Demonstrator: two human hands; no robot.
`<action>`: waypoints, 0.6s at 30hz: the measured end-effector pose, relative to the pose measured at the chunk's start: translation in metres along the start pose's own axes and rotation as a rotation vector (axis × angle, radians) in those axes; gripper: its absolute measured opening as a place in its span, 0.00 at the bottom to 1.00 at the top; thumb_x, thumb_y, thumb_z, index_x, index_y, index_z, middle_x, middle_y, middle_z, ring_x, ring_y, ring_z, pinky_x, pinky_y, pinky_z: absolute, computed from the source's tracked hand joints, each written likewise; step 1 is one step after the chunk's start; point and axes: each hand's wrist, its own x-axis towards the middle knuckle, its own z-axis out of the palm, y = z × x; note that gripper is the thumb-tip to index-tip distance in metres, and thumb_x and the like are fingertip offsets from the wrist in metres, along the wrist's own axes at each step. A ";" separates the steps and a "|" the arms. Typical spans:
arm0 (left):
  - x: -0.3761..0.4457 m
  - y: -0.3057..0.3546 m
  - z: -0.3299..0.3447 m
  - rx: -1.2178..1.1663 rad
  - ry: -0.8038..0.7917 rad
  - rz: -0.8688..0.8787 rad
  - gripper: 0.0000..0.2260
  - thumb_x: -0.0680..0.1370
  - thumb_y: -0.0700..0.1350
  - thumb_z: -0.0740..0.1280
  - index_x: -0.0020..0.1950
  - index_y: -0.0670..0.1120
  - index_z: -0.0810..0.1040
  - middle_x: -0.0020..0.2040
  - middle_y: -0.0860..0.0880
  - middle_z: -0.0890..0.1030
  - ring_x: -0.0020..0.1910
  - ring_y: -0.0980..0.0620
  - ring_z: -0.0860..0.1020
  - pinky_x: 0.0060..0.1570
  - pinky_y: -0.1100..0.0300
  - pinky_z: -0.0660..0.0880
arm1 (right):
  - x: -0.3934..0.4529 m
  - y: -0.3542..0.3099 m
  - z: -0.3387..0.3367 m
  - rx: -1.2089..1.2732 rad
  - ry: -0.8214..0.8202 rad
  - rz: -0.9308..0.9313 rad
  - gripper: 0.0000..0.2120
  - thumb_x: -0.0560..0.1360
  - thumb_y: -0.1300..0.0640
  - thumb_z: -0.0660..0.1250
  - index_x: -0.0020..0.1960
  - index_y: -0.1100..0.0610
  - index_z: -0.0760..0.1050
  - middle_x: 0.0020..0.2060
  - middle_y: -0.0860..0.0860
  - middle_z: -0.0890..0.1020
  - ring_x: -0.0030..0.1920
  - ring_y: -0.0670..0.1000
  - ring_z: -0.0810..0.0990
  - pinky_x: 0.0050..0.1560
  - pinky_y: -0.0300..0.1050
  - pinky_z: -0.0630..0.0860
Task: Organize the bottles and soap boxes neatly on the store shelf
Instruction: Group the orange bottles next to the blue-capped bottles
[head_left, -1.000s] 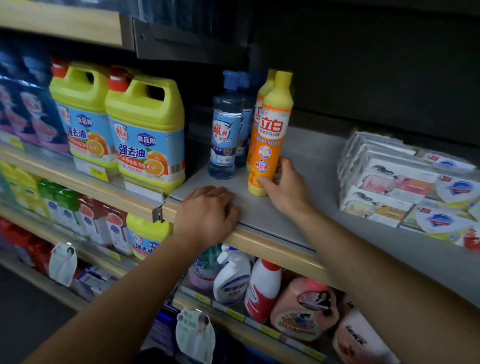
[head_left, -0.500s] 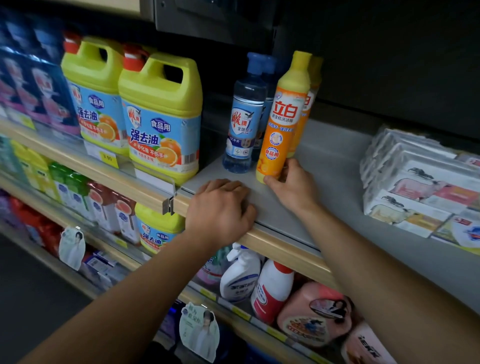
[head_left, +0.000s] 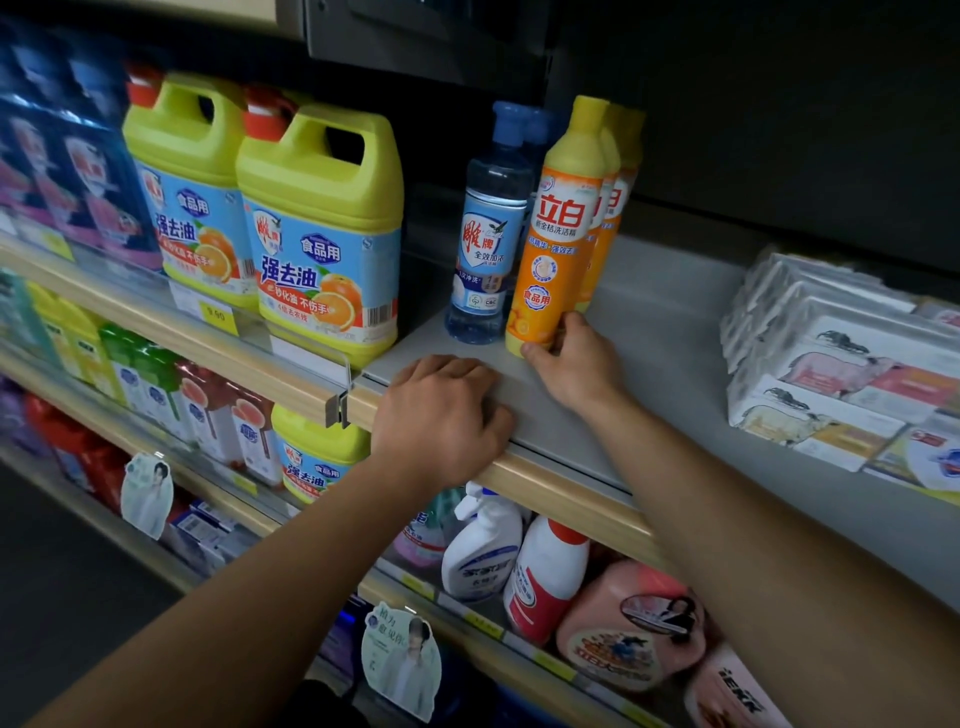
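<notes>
An orange bottle with a yellow cap (head_left: 563, 234) stands upright on the grey shelf (head_left: 660, 322), and my right hand (head_left: 576, 358) grips its base. More orange bottles (head_left: 615, 208) line up right behind it. Immediately to its left stands a clear blue bottle (head_left: 488, 244), with another blue one behind. My left hand (head_left: 441, 415) rests on the shelf's front edge with fingers curled, holding nothing. White soap boxes (head_left: 831, 364) lie stacked at the right of the same shelf.
Two yellow jugs (head_left: 317, 228) stand on the neighbouring shelf to the left. A wooden price rail (head_left: 561, 483) runs along the shelf front. Below are spray bottles (head_left: 483, 545) and pink refill pouches (head_left: 634, 629). Bare grey shelf lies between the bottles and the soap boxes.
The orange bottle has slid back and left until it stands in line in front of the other orange bottles, next to the blue one. My left hand stayed on the shelf edge.
</notes>
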 end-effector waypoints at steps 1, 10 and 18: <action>0.000 0.000 0.000 0.001 -0.002 0.001 0.27 0.72 0.61 0.48 0.61 0.52 0.79 0.62 0.55 0.80 0.62 0.50 0.74 0.62 0.56 0.68 | 0.000 0.000 0.000 0.001 -0.003 -0.001 0.23 0.75 0.46 0.70 0.64 0.57 0.71 0.62 0.55 0.79 0.63 0.60 0.76 0.62 0.54 0.74; 0.000 0.000 0.000 -0.011 0.004 0.005 0.27 0.73 0.61 0.48 0.60 0.52 0.79 0.61 0.54 0.80 0.62 0.49 0.75 0.61 0.56 0.68 | 0.004 0.001 0.000 -0.031 -0.027 0.012 0.22 0.76 0.46 0.68 0.65 0.55 0.70 0.64 0.55 0.78 0.65 0.61 0.74 0.64 0.58 0.73; -0.001 0.000 -0.003 -0.019 -0.030 -0.004 0.27 0.73 0.61 0.50 0.63 0.52 0.78 0.63 0.54 0.79 0.63 0.49 0.74 0.62 0.55 0.68 | -0.003 0.001 -0.004 0.061 -0.003 0.036 0.25 0.74 0.45 0.70 0.65 0.56 0.69 0.62 0.54 0.79 0.62 0.59 0.77 0.61 0.55 0.75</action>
